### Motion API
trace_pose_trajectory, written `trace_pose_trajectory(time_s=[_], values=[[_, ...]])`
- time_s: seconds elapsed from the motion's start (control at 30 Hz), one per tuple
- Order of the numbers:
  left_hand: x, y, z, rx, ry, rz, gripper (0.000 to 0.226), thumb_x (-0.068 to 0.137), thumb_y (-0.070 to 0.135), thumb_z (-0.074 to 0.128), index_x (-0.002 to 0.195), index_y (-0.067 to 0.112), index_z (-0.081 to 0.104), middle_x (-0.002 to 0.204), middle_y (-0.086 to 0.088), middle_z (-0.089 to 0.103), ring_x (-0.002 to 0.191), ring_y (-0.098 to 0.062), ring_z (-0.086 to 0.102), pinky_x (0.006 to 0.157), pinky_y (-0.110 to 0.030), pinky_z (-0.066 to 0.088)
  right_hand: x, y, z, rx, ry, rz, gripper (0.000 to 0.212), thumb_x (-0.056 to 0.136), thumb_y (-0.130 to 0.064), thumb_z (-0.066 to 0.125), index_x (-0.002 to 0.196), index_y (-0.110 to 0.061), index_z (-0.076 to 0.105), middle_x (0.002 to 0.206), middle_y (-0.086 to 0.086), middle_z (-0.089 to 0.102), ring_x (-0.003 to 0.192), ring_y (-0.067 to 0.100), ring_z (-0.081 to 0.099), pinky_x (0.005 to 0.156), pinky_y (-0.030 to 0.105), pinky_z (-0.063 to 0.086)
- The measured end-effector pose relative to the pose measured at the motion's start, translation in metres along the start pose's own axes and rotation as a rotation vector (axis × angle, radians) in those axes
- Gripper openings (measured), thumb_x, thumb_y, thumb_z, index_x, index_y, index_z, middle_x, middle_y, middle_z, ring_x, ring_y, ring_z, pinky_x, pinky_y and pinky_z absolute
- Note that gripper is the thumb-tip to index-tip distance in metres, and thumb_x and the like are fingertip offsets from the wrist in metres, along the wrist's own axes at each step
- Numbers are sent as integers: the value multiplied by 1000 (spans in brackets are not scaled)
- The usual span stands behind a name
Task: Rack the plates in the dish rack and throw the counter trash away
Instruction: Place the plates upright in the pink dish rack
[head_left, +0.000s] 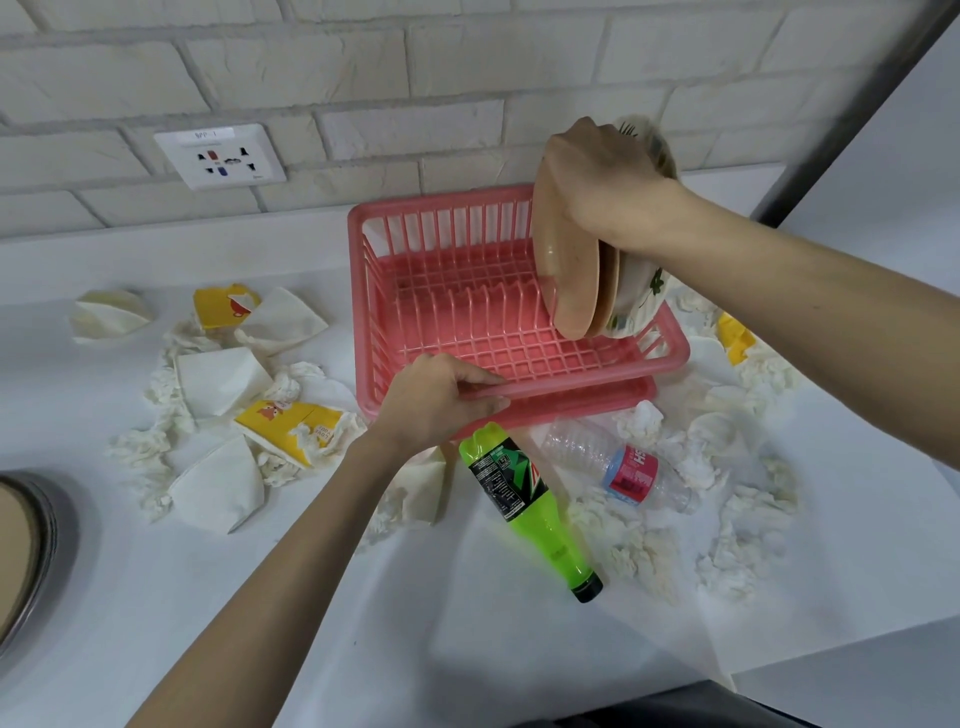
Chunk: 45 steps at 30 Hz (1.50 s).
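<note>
Left fingers (485, 387): the left hand (441, 402) is gripping the near rim of the pink dish rack (363, 291), with the fingers pressed together along it.
Right fingers: the right hand (597, 182) is clasping the top edge of the plates (571, 280); its fingertips are hiding behind them.
Plates: the tan and flowered stack is standing on edge over the rack's right end; whether it is touching the rack floor cannot be told.
Bottles: a green bottle (524, 499) and a clear bottle (618, 467) are lying on the white surface (467, 649), just near of the rack.
Paper trash: crumpled tissues (748, 540) and yellow wrappers (291, 426) are lying scattered left and right of the rack.
</note>
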<state>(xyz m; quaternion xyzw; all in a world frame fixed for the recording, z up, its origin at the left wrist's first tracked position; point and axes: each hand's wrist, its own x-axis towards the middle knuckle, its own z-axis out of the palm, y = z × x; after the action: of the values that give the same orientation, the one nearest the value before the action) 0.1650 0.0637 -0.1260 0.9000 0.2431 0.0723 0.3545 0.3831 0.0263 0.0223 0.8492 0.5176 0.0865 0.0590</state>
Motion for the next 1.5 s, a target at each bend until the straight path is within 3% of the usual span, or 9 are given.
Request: trace_pose_trajectory(time_s=[0.17, 0.37, 0.53, 0.7, 0.77, 0.9, 1.07, 1.3, 1.5], values=[[-3, 2, -3, -36, 4, 23, 26, 82, 46, 75, 106, 36, 76, 101, 21, 74, 91, 5, 67, 84, -31, 57, -12, -1, -14, -12, 57, 22, 23, 84, 14, 52, 104, 4, 57, 100, 23, 51, 87, 39, 54, 66, 37, 36], [-14, 6, -16, -251, 136, 59, 14, 88, 18, 74, 101, 20, 78, 96, 10, 76, 87, 2, 68, 79, -13, 50, -53, -13, -15, -16, 142, -59, 22, 80, -3, 55, 102, 1, 57, 99, 22, 57, 86, 39, 58, 61, 36, 34], [-38, -3, -38, -339, 299, 56, 17, 90, 9, 70, 92, 23, 78, 79, 6, 74, 69, -1, 63, 67, -15, 49, -87, -51, -10, 134, 61, -110, 17, 91, -17, 55, 102, -8, 65, 97, 14, 61, 87, 36, 62, 63, 37, 44], [-73, -28, -65, -391, 356, 22, 14, 90, 15, 66, 93, 21, 78, 72, -7, 70, 68, -25, 65, 66, -34, 53, -110, -109, 0, 282, -1, -222, 18, 92, -25, 52, 102, -22, 67, 93, 6, 66, 88, 33, 65, 68, 35, 44], [-92, -41, -77, -380, 376, -15, 18, 90, 10, 66, 93, 22, 78, 69, -8, 66, 60, -22, 59, 62, -28, 50, -115, -136, 5, 321, -29, -286, 16, 92, -25, 51, 96, -22, 66, 86, 2, 65, 85, 30, 64, 64, 31, 38], [-140, -70, -101, -365, 426, -67, 18, 91, 5, 66, 96, 18, 78, 72, -7, 65, 62, -13, 55, 63, -14, 42, -124, -195, 15, 414, -97, -421, 12, 90, -28, 50, 88, -24, 62, 83, 2, 66, 84, 31, 62, 63, 36, 46], [-207, -119, -131, -342, 497, -182, 22, 91, 3, 65, 95, 21, 77, 76, 0, 69, 69, -13, 59, 63, -14, 45, -135, -278, 24, 499, -174, -510, 16, 91, -31, 47, 87, -23, 61, 84, 0, 65, 85, 27, 59, 62, 32, 38], [-287, -196, -167, -182, 578, -331, 22, 91, 8, 66, 96, 27, 75, 83, 12, 71, 75, -8, 63, 65, -15, 47, -159, -382, 38, 653, -339, -521, 33, 93, -31, 51, 62, -23, 42, 65, -2, 49, 71, 26, 54, 58, 31, 34], [-340, -266, -199, -68, 606, -467, 13, 93, 22, 67, 100, 32, 71, 87, 16, 66, 83, -3, 59, 69, -17, 44, -169, -443, 57, 771, -413, -439, 30, 95, -35, 50, 74, -15, 58, 62, -2, 56, 64, 19, 54, 52, 29, 33]])
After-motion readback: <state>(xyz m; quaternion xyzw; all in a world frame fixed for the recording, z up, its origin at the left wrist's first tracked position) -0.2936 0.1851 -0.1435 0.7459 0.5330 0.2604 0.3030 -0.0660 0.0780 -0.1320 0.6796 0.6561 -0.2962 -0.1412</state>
